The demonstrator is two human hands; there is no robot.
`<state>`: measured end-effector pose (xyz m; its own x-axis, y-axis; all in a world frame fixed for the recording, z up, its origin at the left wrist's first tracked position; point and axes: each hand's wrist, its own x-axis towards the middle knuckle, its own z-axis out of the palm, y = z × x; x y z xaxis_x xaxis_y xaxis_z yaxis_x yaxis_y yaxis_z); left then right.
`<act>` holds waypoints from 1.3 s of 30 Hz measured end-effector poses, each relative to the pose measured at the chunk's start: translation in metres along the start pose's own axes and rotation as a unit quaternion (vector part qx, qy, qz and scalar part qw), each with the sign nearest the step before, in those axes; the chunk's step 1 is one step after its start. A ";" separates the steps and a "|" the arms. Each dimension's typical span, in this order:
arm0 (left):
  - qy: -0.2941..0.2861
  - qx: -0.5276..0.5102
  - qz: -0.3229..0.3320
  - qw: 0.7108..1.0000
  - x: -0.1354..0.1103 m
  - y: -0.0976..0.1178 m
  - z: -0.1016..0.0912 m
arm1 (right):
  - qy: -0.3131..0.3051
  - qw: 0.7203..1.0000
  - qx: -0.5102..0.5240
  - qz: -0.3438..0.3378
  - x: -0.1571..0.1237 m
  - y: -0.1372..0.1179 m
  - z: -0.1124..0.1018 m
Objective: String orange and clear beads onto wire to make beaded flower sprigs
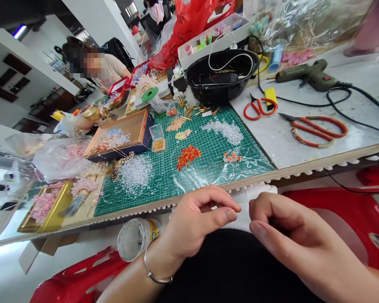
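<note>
Both my hands are held close together over my lap, below the table's front edge. My left hand [197,221] is pinched, thumb against fingertips, with a silver bangle on the wrist. My right hand [287,235] is curled, thumb pressed to the forefinger. Whatever sits between the fingertips is too small to make out. On the green cutting mat [164,176] just above them lie piles of clear beads [135,173], orange-red beads [188,155] and more clear beads [224,130].
A black bowl [221,75] with a white cable stands at the back. Red scissors [259,107], orange snips [316,130] and a glue gun [309,75] lie on the right. A wooden tray [120,136], a gold tray [46,208], a jar [137,236], red stools and another person are at the left.
</note>
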<state>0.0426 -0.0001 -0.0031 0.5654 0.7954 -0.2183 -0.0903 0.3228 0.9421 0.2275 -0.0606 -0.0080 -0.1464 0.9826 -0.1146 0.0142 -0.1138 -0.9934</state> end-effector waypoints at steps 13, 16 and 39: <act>-0.018 -0.037 -0.009 0.999 -0.001 -0.003 0.001 | -0.001 1.000 0.001 0.004 0.000 0.003 0.001; -0.017 -0.032 -0.015 0.999 -0.001 -0.003 0.001 | -0.010 1.000 -0.004 0.008 0.001 0.003 0.000; 0.004 0.440 0.253 0.862 0.005 0.046 0.015 | -0.024 0.973 0.224 0.056 0.001 0.017 -0.006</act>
<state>0.0537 0.0104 0.0428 0.6296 0.7255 0.2780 0.3358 -0.5767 0.7448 0.2331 -0.0606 -0.0255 -0.2156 0.9532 -0.2118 -0.3983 -0.2838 -0.8722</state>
